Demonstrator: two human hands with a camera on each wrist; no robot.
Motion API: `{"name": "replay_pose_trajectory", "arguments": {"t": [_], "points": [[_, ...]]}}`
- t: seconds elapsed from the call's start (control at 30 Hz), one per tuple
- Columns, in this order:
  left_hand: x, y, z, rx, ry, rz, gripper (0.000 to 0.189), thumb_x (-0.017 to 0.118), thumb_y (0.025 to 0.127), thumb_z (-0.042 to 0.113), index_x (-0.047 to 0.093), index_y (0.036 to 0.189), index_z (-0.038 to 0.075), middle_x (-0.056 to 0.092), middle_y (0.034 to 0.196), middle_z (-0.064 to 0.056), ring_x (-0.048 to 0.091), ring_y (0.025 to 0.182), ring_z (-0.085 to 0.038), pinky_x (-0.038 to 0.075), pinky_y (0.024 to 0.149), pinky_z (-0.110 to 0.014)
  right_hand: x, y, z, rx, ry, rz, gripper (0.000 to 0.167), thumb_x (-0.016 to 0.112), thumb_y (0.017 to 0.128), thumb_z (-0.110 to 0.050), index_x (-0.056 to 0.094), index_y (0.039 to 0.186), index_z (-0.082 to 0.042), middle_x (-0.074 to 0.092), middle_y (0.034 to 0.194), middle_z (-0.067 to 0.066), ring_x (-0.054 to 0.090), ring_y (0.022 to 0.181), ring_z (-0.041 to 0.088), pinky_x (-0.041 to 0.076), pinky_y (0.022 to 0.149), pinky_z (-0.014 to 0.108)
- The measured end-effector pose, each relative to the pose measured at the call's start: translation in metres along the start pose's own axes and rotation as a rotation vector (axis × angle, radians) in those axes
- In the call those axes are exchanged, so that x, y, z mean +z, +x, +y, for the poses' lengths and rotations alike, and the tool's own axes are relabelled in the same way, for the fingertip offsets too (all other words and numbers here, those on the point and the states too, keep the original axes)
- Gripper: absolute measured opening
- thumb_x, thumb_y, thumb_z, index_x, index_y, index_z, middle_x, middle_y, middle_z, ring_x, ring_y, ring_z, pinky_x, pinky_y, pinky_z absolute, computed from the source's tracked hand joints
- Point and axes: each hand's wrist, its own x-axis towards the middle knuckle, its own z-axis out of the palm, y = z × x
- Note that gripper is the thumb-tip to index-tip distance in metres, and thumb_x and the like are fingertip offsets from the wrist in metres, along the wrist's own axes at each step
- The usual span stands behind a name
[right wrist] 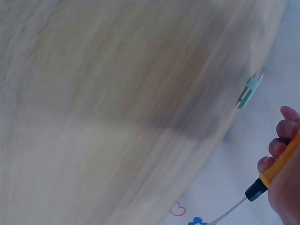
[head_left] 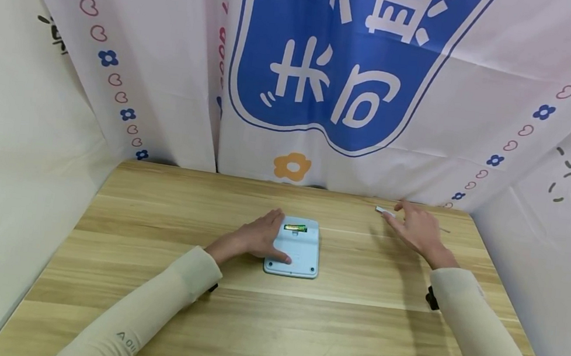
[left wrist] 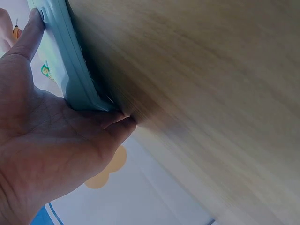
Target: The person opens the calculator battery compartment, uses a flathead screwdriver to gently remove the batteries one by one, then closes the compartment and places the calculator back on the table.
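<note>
A flat light blue device [head_left: 303, 256] lies on the wooden table, its back with a battery compartment facing up. Green-and-gold batteries [head_left: 295, 227] show in the uncovered slot. My left hand [head_left: 260, 237] rests on its left side, the thumb stretched over the back and the other fingers against the edge, as the left wrist view shows. My right hand [head_left: 419, 228] grips a screwdriver with an orange handle [right wrist: 283, 161] and a thin metal shaft [right wrist: 229, 212]. A small light blue cover [right wrist: 249, 92] lies near the table's far edge, apart from that hand in the right wrist view.
The wooden table [head_left: 346, 338] ends at a printed cloth [head_left: 328, 171] hanging behind it. White cloth walls [head_left: 16, 171] stand on the left and right. Small dark wrist gear [head_left: 431, 298] shows below the right sleeve.
</note>
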Motion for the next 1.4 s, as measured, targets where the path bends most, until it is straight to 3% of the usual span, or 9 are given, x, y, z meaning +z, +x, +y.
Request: {"name": "replay_pose_trajectory", "arguments": {"t": [0.13,0.3,0.57,0.77,1.03,1.4], "points": [[0.000,0.001,0.000,0.000,0.003,-0.004,0.121,0.081,0.090,0.058,0.010,0.168,-0.002,0.006,0.177,-0.022,0.011,0.164,-0.035,0.020,0.131,-0.050,-0.001,-0.003,0.010,0.020,0.011,-0.033,0.059,0.055,0.105,-0.056,0.066,0.116,0.000,0.067,0.083,0.012,0.061,0.070,0.027,0.050,0.059,0.043],[0.000,0.001,-0.001,0.000,0.002,-0.007,0.122,0.080,0.089,0.058,0.009,0.168,-0.001,0.005,0.177,-0.021,0.010,0.164,-0.034,0.019,0.131,-0.050,-0.002,-0.006,0.021,0.044,0.025,-0.061,0.062,0.052,0.106,-0.057,0.065,0.117,0.003,0.072,0.096,0.021,0.064,0.076,0.031,0.053,0.065,0.049],[0.001,0.003,-0.002,-0.011,0.014,-0.014,0.124,0.080,0.089,0.060,0.008,0.168,0.000,0.004,0.177,-0.020,0.009,0.164,-0.034,0.019,0.131,-0.051,-0.002,-0.011,0.033,0.068,0.020,-0.083,0.067,0.049,0.107,-0.057,0.061,0.127,0.006,0.070,0.117,0.033,0.068,0.099,0.047,0.054,0.082,0.061],[0.000,0.001,-0.001,0.002,0.006,-0.009,0.122,0.080,0.089,0.059,0.009,0.168,-0.002,0.005,0.177,-0.021,0.009,0.164,-0.035,0.019,0.131,-0.051,0.001,-0.014,0.038,0.082,0.034,-0.111,0.067,0.048,0.108,-0.055,0.058,0.131,0.007,0.065,0.124,0.037,0.064,0.109,0.051,0.052,0.089,0.064],[0.000,0.002,-0.002,-0.002,0.009,-0.014,0.122,0.079,0.090,0.061,0.008,0.168,-0.001,0.003,0.177,-0.020,0.007,0.164,-0.033,0.017,0.132,-0.050,0.007,-0.016,0.042,0.084,0.025,-0.165,0.067,0.046,0.110,-0.054,0.055,0.135,0.007,0.062,0.126,0.038,0.061,0.114,0.054,0.049,0.094,0.067],[-0.001,-0.001,-0.001,0.005,0.013,-0.004,0.122,0.079,0.090,0.060,0.010,0.168,-0.003,0.006,0.177,-0.022,0.012,0.164,-0.036,0.021,0.130,-0.053,0.012,-0.016,0.043,0.062,0.025,-0.173,0.063,0.050,0.110,-0.049,0.056,0.134,0.009,0.064,0.121,0.036,0.062,0.111,0.052,0.047,0.098,0.067]]}}
